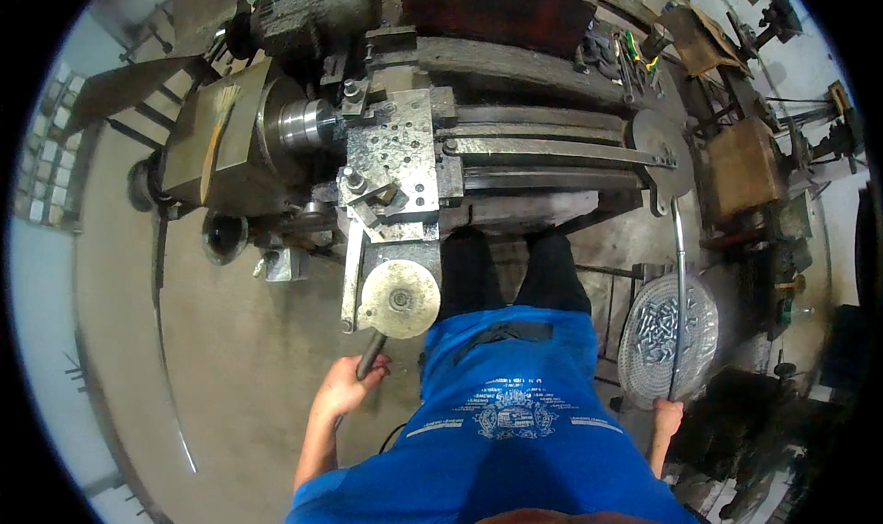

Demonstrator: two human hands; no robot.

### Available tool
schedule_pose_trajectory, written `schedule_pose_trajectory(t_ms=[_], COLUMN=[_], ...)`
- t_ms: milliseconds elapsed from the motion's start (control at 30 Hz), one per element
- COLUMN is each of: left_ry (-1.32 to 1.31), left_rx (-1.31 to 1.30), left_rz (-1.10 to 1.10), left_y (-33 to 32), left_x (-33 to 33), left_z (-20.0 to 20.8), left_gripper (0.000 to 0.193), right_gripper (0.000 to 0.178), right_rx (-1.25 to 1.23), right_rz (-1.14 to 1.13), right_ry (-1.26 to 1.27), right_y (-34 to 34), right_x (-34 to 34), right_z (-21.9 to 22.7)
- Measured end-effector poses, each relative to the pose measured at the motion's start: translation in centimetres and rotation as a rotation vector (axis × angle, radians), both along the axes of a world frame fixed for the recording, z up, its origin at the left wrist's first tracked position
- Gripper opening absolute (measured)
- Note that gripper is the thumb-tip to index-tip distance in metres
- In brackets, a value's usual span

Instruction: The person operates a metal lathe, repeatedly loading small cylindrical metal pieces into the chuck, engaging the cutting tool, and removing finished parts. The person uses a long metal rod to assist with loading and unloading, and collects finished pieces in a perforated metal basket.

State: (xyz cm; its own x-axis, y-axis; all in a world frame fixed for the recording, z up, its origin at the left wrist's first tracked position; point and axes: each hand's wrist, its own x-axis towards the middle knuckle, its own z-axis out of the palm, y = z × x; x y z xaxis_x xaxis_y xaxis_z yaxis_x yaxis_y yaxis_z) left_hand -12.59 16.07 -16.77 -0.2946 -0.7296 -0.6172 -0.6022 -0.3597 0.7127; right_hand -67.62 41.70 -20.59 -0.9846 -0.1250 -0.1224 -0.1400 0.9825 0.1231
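Left hand [349, 384]: gripped handle [372, 353], seven o'clock
Right hand [669, 416]: gripped lever [682, 289], four o'clock
Basket [632, 326]: held metal parts [655, 335]

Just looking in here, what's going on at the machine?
A person in a blue shirt is at a lathe-like machine. Of the person's hands, the left hand grips the dark handle at the pale round disc; the right hand holds the end of a long metal lever at the machine's right. Beside that lever is a round basket of small metal parts. A brush lies on the machine's left end.
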Motion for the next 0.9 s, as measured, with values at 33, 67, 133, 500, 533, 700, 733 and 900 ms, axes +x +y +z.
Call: schedule_pose_trajectory(t_ms=[33,67,133,500,533,700,733,900], left_ry=[-0.013,-0.027,-0.048,0.073,0.106,0.109,0.085,-0.055], left_rx=[0.014,0.027,0.035,0.080,0.096,0.109,0.107,0.020], left_rz=[0.003,0.007,0.012,0.035,0.038,0.048,0.048,0.046], left_y=[-0.1,-0.2,-0.3,0.2,0.2,0.2,0.3,-0.1], left_x=[0.0,0.0,0.1,0.2,0.3,0.4,0.4,-0.8], left_z=[0.0,0.0,0.0,-0.6,-0.7,-1.1,-1.2,0.2], left_gripper=[0.024,0.024,0.023,0.021,0.021,0.021,0.022,0.025], right_gripper=[0.046,0.045,0.044,0.047,0.048,0.059,0.062,0.069], right_rx=[-0.002,-0.004,-0.027,-0.116,-0.107,-0.270,-0.339,-0.533], right_rz=[-0.010,-0.020,-0.012,-0.016,-0.032,0.178,0.264,0.664], right_ry=[-0.006,-0.013,-0.022,-0.091,-0.097,-0.076,-0.020,0.243], right_y=[0.1,0.2,0.1,-0.1,-0.5,-3.3,-4.3,-15.1], right_x=[0.0,0.1,0.4,4.5,4.6,3.8,2.3,-1.5], right_z=[-0.1,-0.1,0.1,0.0,0.3,0.3,-1.3,-3.6])
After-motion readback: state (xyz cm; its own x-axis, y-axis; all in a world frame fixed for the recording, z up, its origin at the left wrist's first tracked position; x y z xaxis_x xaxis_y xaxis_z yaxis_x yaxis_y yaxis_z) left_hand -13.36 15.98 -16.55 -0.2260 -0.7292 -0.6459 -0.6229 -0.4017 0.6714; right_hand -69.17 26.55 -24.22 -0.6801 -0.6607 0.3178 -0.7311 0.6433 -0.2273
